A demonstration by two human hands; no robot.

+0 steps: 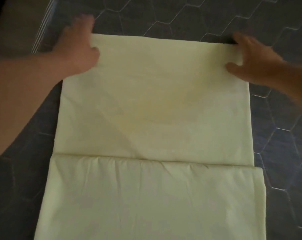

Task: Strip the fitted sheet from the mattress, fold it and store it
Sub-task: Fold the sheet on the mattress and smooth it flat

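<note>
While it lies spread on a dark surface (276, 135) stitched or tiled in hexagons, the sheet (155, 110) fills the middle of the head view, running from 12 o'clock down past the frame edge at 6 o'clock. It is a pale cream-yellow cloth, folded into a long rectangle with fairly straight sides. A fold edge crosses it from 9 to 3 o'clock a little below centre: the far panel lies smooth and flat on top, and the near panel beneath it sticks out slightly wider on both sides. Short gathered wrinkles fan out just under that edge, and faint creases run diagonally across the far panel.

At 11 o'clock the left hand (77, 44) grips the sheet's far left corner, its thumb (93, 54) pressed on top of the cloth and its fingers reaching past the far edge; they are too blurred to tell apart. At 1 o'clock the right hand (254, 54) grips the far right corner, its thumb (233, 67) on top and its fingers curled over the edge.

A striped strip (41, 33) borders the surface at 10 o'clock.
</note>
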